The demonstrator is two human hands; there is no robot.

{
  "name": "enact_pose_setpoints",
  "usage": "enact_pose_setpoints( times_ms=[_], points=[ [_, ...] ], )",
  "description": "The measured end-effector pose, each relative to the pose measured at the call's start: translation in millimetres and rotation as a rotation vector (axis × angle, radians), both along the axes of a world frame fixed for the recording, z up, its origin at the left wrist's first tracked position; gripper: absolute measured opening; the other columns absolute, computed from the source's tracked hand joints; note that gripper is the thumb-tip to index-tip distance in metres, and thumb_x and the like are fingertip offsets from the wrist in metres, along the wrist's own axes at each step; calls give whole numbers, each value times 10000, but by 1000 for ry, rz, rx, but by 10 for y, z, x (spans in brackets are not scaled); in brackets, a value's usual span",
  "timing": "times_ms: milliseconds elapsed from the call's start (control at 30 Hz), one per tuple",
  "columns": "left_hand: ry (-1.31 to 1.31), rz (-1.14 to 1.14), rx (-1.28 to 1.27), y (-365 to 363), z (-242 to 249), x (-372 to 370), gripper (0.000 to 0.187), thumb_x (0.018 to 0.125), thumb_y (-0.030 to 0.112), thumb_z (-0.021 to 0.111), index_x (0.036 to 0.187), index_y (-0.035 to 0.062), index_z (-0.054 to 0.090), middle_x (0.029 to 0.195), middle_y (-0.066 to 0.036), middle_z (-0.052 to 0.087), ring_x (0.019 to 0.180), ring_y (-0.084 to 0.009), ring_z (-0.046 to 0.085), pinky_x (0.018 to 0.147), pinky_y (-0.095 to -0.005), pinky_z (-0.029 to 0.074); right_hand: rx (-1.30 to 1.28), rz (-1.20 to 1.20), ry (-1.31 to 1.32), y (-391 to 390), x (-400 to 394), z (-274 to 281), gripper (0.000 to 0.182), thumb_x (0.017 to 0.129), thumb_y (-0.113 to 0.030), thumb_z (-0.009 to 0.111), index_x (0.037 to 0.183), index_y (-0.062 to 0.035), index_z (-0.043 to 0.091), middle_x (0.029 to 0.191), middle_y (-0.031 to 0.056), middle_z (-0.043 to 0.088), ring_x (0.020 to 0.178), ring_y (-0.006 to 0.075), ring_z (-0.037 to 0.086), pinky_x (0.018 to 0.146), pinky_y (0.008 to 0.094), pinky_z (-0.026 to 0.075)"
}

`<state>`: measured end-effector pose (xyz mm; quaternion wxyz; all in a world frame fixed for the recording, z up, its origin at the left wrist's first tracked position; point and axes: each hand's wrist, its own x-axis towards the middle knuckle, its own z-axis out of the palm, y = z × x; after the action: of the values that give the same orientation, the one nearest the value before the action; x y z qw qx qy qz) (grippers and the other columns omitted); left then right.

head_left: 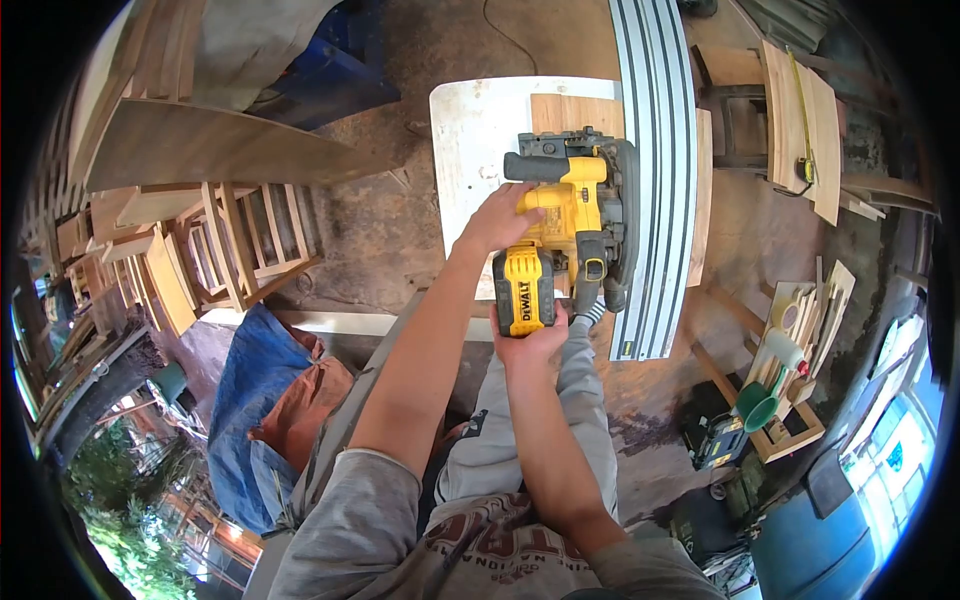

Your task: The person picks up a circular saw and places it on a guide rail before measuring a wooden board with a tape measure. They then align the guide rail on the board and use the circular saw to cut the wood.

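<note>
"Shirt (490,550) closest. Where's the saw (567,222)?"

"Ahead, over the white board (462,135), long axis roughly along the rail (655,190). It overlaps the rail's left edge; I can't tell whether it rests there."

"And the fingers?"

"Left hand's (497,215) grip it from its left side; right hand's (530,343) clasp the battery (525,290) at its near end."

"Nearer the rail?"

"Right hand."

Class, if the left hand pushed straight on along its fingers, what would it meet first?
Probably the yellow power tool: the left hand appears to touch its body, though depth is unclear.
</note>
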<state>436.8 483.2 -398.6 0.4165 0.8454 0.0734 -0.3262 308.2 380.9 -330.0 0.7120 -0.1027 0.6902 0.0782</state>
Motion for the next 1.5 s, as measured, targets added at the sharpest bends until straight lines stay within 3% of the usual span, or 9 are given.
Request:
enact_pose_setpoints(
  times_ms=[300, 400, 533, 733, 867, 1000, 1200, 1400, 1500],
  points=[
    [-3, 24, -33, -16, -52, 9, 601, 957, 360, 572, 1468, 64, 463, 1462, -188, 482, 1372, -350, 450, 1149, -429, 360, 26, -33, -43, 24, 29, -185, 500, 889, -505, 420, 1209, -190, 640, 1217, 53, 646, 1097, 284, 612, 975, 536, 481],
    [12, -3, -35, -5, -44, 60, 609, 960, 359, 567, 1478, 62, 448, 1481, -185, 461, 1381, -348, 442, 1156, -427, 352, 29, -30, 16, 25, 119, -40, 447, 890, -448, 414, 1129, -164, 663, 1123, 46, 691, 989, 275, 666, 859, 468, 523],
    [40, 8, -50, -17, -105, 24, 628, 966, 372, 560, 1493, 60, 425, 1505, -187, 436, 1397, -350, 426, 1165, -423, 343, 148, -21, -176, -77, -46, 29, 543, 934, -506, 410, 1329, -176, 584, 1338, 69, 602, 1223, 283, 563, 1059, 562, 395],
    [32, 132, -145, 34, -216, -51, 701, 983, 396, 568, 1532, 16, 356, 1550, -229, 378, 1435, -340, 389, 1177, -403, 317, 170, 218, -200, -237, -133, 74, 648, 999, -637, 328, 1460, -205, 469, 1485, 57, 480, 1360, 269, 433, 1132, 604, 278],
    [173, 520, -421, 61, 163, -276, 797, 948, 405, 658, 1556, 16, 321, 1592, -218, 344, 1473, -309, 338, 1186, -370, 288, 324, 270, -313, -407, -376, -55, 685, 999, -672, 339, 1501, -212, 414, 1501, 72, 446, 1367, 269, 418, 1122, 602, 320],
    [16, 488, -431, 37, 371, -780, 838, 830, 373, 800, 1492, 16, 431, 1578, -201, 381, 1465, -290, 360, 1183, -363, 294, 204, 463, -452, -469, -610, -71, 601, 982, -505, 587, 1441, -146, 439, 1429, 74, 498, 1295, 251, 487, 1030, 538, 454],
    [-57, 360, -275, 22, 465, -902, 719, 725, 295, 894, 1323, 25, 600, 1452, -170, 532, 1291, -249, 542, 1079, -358, 416, -68, 782, -433, -506, -643, -205, 601, 921, -410, 731, 1398, -135, 491, 1209, 16, 637, 1057, 130, 617, 829, 312, 547],
    [-144, 163, -140, 128, 519, -727, 749, 663, 420, 904, 1255, 33, 657, 1201, -115, 650, 1115, -268, 635, 956, -375, 496, -183, 868, -492, -625, -724, -268, 519, 938, -306, 731, 1381, -115, 540, 1143, -2, 674, 1035, 110, 634, 839, 299, 528],
    [-137, 117, -123, 144, 551, -676, 735, 654, 439, 900, 1234, 45, 679, 1153, -108, 660, 1070, -275, 652, 926, -371, 509, -66, 806, -504, -638, -672, -243, 437, 959, -319, 701, 1312, -88, 586, 1220, 23, 665, 1131, 169, 629, 899, 389, 552]
  ],
)
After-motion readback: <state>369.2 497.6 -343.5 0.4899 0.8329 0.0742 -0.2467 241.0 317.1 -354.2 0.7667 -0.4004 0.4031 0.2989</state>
